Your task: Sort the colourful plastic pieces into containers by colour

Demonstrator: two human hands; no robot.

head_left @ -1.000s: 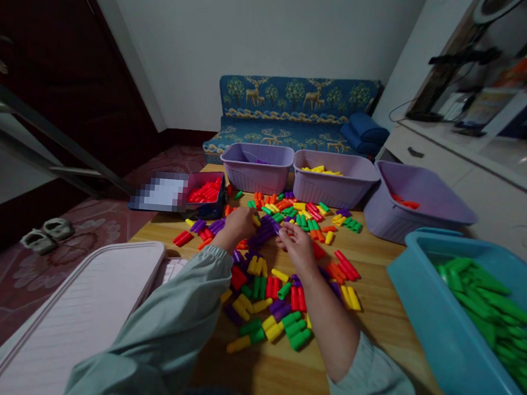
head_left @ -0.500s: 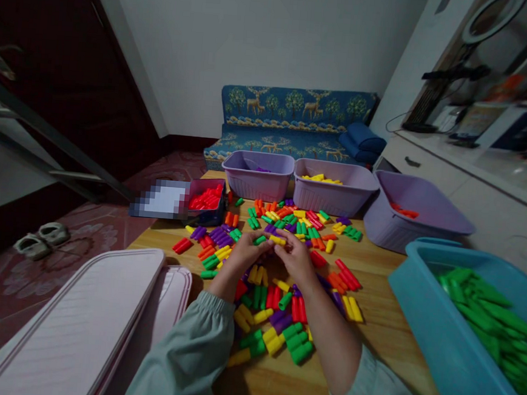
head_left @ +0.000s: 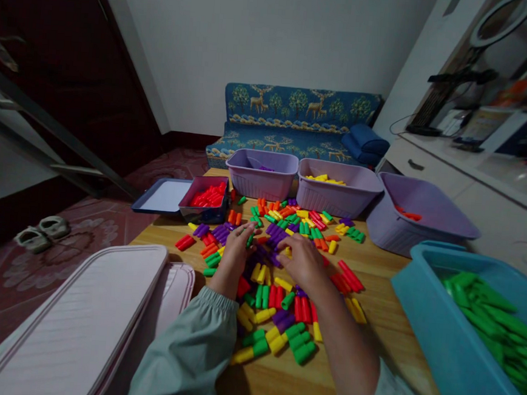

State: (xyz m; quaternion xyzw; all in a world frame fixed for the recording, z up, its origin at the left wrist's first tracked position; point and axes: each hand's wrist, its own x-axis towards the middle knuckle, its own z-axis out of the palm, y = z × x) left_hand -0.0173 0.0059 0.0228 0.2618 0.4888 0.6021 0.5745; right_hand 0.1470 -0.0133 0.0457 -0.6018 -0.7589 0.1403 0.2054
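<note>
Left hand (head_left: 235,251), right hand (head_left: 303,260) palm-down on short glossy purple pegs (head_left: 275,235); grip unclear. 3 lilac bins (head_left: 261,184), 1 blue tub (head_left: 423,307).

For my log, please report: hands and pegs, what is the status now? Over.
Left hand and right hand down on loose coloured pegs, purple pegs between them. Grip unclear. Nothing blocking.

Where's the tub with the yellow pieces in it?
In the head view, the tub of yellow pieces stands at the far edge of the table, middle of three lilac tubs: purple-piece tub on its left, tilted red-piece tub on its right.
</note>
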